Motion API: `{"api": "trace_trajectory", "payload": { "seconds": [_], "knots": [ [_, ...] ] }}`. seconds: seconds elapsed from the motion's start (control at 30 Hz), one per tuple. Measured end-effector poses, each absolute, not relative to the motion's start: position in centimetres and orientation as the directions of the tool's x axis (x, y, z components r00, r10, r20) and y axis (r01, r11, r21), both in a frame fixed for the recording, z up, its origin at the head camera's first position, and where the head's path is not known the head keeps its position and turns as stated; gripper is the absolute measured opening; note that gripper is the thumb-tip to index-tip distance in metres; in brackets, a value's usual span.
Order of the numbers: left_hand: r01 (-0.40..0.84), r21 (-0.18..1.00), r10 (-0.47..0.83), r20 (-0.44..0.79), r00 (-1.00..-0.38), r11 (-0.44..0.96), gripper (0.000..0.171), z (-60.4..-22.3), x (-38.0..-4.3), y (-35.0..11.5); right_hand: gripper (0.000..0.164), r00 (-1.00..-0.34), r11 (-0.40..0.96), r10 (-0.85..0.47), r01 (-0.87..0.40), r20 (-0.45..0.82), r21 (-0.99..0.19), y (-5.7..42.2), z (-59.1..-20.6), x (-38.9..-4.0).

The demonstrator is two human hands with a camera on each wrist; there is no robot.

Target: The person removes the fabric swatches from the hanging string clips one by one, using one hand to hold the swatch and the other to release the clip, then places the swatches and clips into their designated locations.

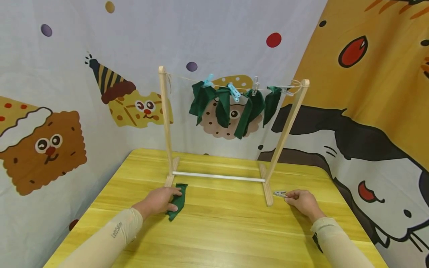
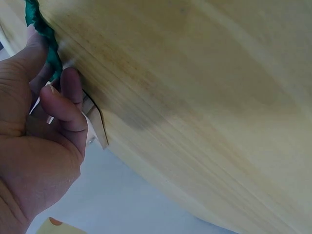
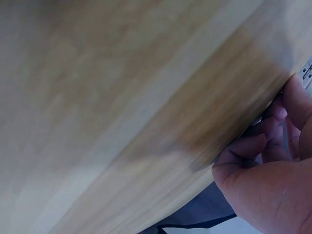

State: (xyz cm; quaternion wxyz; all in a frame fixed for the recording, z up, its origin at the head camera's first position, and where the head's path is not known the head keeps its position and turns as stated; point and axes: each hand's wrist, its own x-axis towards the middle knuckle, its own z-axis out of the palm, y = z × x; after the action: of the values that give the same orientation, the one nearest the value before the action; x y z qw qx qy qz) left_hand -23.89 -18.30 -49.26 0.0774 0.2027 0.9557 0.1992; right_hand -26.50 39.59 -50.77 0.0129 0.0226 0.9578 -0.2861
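Observation:
At the table's left, my left hand (image 1: 161,201) pinches a small dark green cloth (image 1: 179,203) beside the foot of a wooden rack (image 1: 168,123). In the left wrist view, the cloth (image 2: 44,31) runs crumpled along the thumb, and the other fingers are bent. On the right, my right hand (image 1: 303,201) holds a grey clothespin (image 1: 279,194) between thumb and fingertips, close to the rack's right foot. Only the tip of that clothespin (image 3: 307,73) shows past the fingers in the right wrist view.
Several green cloths (image 1: 222,108) hang from the rack's string (image 1: 186,78), held by blue clothespins (image 1: 234,92) and clear or grey ones (image 1: 256,86). A white bar (image 1: 218,176) joins the rack's feet low over the wooden table (image 1: 221,230). A cartoon-printed curtain (image 1: 140,44) stands behind.

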Motion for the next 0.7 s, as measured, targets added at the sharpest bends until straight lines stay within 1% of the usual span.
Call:
{"api": "trace_trajectory", "payload": {
  "seconds": [0.27,0.5,0.7],
  "knots": [
    [0.361,0.432,0.434,-0.080,-0.897,0.827,0.060,-49.22,-23.88,-18.47,0.027,-0.999,0.835,0.020,0.044,-0.050,-0.548,39.58,-50.91,-26.31],
    [0.346,0.483,0.447,-0.107,-0.888,0.804,0.067,-48.59,-23.40,-18.77,0.027,-0.998,0.837,0.025,0.053,-0.058,-0.545,39.42,-50.95,-26.41],
    [0.365,0.489,0.472,-0.111,-0.875,0.792,0.071,-48.52,-23.35,-18.91,0.026,-0.998,0.836,0.028,0.054,-0.056,-0.546,39.73,-50.99,-26.66]
  ]
}}
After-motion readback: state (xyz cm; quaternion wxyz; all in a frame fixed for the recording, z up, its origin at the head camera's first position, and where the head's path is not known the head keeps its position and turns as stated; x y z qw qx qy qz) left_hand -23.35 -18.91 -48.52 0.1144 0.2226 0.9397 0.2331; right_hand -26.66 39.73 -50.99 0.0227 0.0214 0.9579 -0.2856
